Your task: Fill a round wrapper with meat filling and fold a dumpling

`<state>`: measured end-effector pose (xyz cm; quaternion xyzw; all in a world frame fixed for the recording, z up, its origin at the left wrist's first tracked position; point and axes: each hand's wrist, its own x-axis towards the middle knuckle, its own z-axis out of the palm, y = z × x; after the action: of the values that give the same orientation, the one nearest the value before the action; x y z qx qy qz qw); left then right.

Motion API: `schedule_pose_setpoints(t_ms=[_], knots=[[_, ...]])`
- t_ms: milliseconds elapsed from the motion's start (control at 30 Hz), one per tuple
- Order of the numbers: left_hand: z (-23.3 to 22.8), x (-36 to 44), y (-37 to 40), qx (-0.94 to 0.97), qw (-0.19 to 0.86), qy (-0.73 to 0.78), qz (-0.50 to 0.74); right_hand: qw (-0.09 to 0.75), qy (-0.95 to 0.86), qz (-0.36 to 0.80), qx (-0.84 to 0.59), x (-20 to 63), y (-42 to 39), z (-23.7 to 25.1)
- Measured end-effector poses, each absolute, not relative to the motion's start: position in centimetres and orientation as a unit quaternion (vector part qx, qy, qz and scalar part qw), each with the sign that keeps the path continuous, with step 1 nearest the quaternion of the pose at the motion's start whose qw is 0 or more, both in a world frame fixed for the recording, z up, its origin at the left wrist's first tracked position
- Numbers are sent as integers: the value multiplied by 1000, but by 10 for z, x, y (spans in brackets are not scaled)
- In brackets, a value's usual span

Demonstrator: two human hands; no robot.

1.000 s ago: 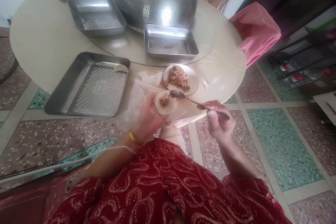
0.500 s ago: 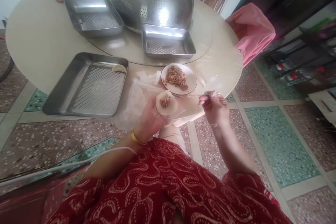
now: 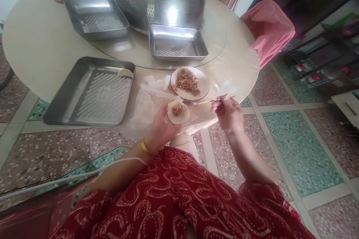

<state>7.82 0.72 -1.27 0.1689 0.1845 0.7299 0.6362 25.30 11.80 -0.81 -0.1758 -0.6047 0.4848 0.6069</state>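
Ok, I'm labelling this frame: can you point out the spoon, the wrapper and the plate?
spoon (image 3: 206, 101): head view, mid-handle.
wrapper (image 3: 183, 117): head view, bare dough right of the filling.
plate (image 3: 205, 82): head view, bare right rim.

Right hand (image 3: 228, 114) rolled the spoon (image 3: 206, 101) edge-on and drew it back from wrapper (image 3: 178, 112) toward plate (image 3: 204, 82) rim.

A red garment (image 3: 179, 201) with pale swirling dotted patterns, and a gold bangle (image 3: 146, 146) on the left wrist
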Motion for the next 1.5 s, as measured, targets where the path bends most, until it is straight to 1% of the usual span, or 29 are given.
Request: schedule_pose_setpoints(t_ms=[233,467,667,767,867,1000,1100,1200,1300,1400,1500], knots=[[-11,83,7,169,627,197,735,628,-620,429,-192,247,107,-10],[-15,82,8,184,643,184,721,599,-698,352,-171,249,95,-17],[-15,82,8,167,640,195,724,652,-704,259,-109,254,101,2],[-15,82,8,164,644,194,721,612,-761,191,-99,242,117,11],[-14,80,7,160,649,196,717,568,-800,153,-113,222,134,10],[-12,77,6,151,648,201,719,552,-820,97,-117,203,150,3],[-9,78,6,148,644,211,720,550,-823,60,-132,207,155,3],[-9,79,8,151,641,216,721,559,-818,39,-127,217,154,6],[-10,79,10,159,643,219,716,557,-825,29,-89,219,150,8],[-12,79,10,169,647,217,711,557,-826,41,-83,209,151,8],[-13,78,8,172,643,223,712,558,-820,67,-108,195,154,6]])
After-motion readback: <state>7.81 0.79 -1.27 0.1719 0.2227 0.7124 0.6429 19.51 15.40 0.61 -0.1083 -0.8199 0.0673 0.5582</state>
